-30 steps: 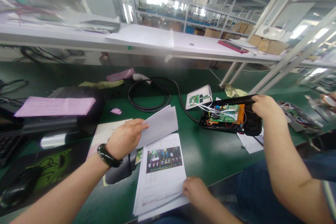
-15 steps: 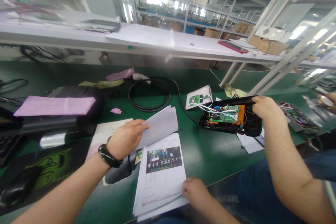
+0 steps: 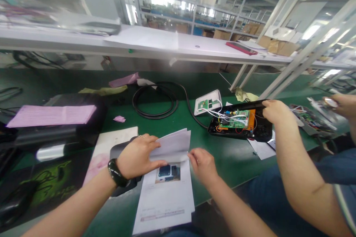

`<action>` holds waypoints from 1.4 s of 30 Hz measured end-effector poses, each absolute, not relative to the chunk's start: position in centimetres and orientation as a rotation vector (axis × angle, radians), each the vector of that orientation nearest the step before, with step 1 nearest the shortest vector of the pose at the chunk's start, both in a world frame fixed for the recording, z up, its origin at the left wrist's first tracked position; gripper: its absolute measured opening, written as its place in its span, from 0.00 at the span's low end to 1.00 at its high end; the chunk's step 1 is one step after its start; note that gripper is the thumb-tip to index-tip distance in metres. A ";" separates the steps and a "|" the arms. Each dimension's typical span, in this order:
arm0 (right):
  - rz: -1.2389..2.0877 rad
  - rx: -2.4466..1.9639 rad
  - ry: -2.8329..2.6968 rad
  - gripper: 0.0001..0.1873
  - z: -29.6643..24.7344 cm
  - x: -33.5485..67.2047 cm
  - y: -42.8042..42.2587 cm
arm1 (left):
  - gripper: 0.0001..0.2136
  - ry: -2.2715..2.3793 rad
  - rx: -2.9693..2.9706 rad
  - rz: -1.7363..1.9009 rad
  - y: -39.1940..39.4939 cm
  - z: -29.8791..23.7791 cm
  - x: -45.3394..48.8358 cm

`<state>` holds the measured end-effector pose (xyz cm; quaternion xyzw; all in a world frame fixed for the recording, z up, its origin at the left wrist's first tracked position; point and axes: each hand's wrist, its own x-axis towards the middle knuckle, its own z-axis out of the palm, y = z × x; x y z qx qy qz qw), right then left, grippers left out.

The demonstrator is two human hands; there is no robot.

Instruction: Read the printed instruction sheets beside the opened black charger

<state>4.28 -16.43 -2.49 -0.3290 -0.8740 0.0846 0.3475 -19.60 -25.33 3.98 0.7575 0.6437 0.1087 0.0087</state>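
A stapled stack of white printed pages [image 3: 167, 192] lies on the green bench in front of me. My left hand [image 3: 137, 156], with a black band on its wrist, is closed on the upper pages [image 3: 175, 142], folding them back. A page with a small dark picture [image 3: 167, 172] shows beneath. My right hand [image 3: 203, 164] rests at the right edge of the folded pages, fingers curled against the paper. A co-worker's hand [image 3: 274, 113] to my right grips the rim of an opened black device [image 3: 239, 126] with a green circuit board inside.
A coiled black cable [image 3: 155, 102] lies behind the papers. A black machine with a pink sheet [image 3: 52, 115] stands at the left, a mouse pad below it. A white casing [image 3: 208, 102] with wires sits beside the black device. A white shelf [image 3: 139, 44] spans the back.
My right hand has moved up from the stack's lower right corner to the folded pages. A further page has been turned, and a different picture shows. The co-worker's hand stays on the black device.
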 end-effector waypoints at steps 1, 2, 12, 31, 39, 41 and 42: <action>0.235 -0.867 -2.264 0.08 -2.0 3.9 -15.9 | 0.19 2.007 2.369 0.310 -25.3 3.9 -19.4; 0.243 -0.877 -2.246 0.07 -1.7 3.7 -15.6 | 0.15 2.020 2.365 0.290 -25.2 3.8 -19.4; 0.286 -0.829 -2.421 0.12 -0.9 9.2 -16.3 | 0.07 2.322 2.168 0.475 -25.2 3.5 -20.9; -0.147 -0.689 -2.398 0.25 6.2 28.3 6.4 | 0.08 2.429 2.043 0.446 -25.2 4.0 -21.0; -0.189 -0.713 -2.361 0.17 3.0 30.9 4.8 | 0.08 2.436 2.013 0.460 -25.3 4.0 -20.8; -0.208 -0.714 -2.395 0.15 3.3 31.2 4.9 | 0.08 2.447 2.004 0.448 -25.4 3.9 -20.9; -0.185 -0.728 -2.384 0.15 3.7 30.9 4.7 | 0.08 2.451 1.998 0.445 -25.5 3.9 -20.9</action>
